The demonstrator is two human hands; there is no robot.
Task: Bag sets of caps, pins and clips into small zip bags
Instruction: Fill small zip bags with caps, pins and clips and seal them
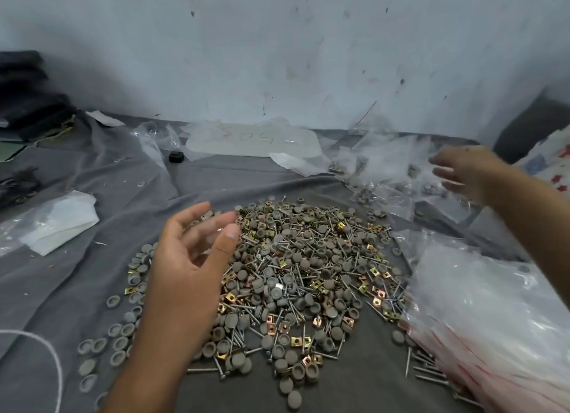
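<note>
A big heap of grey round caps (308, 258), metal pins (300, 275) and brass-coloured square clips (229, 297) lies mixed on a grey cloth (92, 273). My left hand (191, 264) hovers over the heap's left edge, fingers relaxed and slightly spread, holding nothing. My right hand (465, 169) reaches out to the far right over a pile of filled small zip bags (388, 172), fingers straight, blurred by motion, nothing held. A stack of empty zip bags with red seal strips (481, 314) lies at the near right.
Loose plastic bags, one with handwriting (253, 141), lie along the stained wall (277, 48). A small black object (176, 157) sits behind the heap. White plastic (55, 221) and dark items (27, 95) are at the left. A white cord (46, 351) curves at the near left.
</note>
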